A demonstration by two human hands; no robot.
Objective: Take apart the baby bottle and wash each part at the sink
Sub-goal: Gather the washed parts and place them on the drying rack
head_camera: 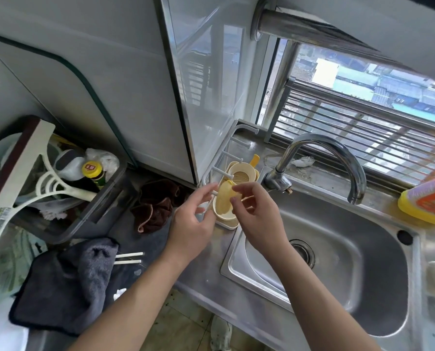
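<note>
Head view: right hand [257, 219] pinches the cream bottle part [224, 202] by its rim at the drying rack [230, 139] beside the sink [338, 312], left hand [193, 224] grip unclear, so such a thin hold could let it slip and fall

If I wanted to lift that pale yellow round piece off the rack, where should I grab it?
Pinch its upper rim from above, I'd say: the pale yellow round piece stands on edge in the white rack, leaving only that thin rim free. The right hand pinches it there.

Our right hand [257, 219] hides part of the cream part [223, 204]; the right edge cuts off the yellow bottle [425, 202].
</note>
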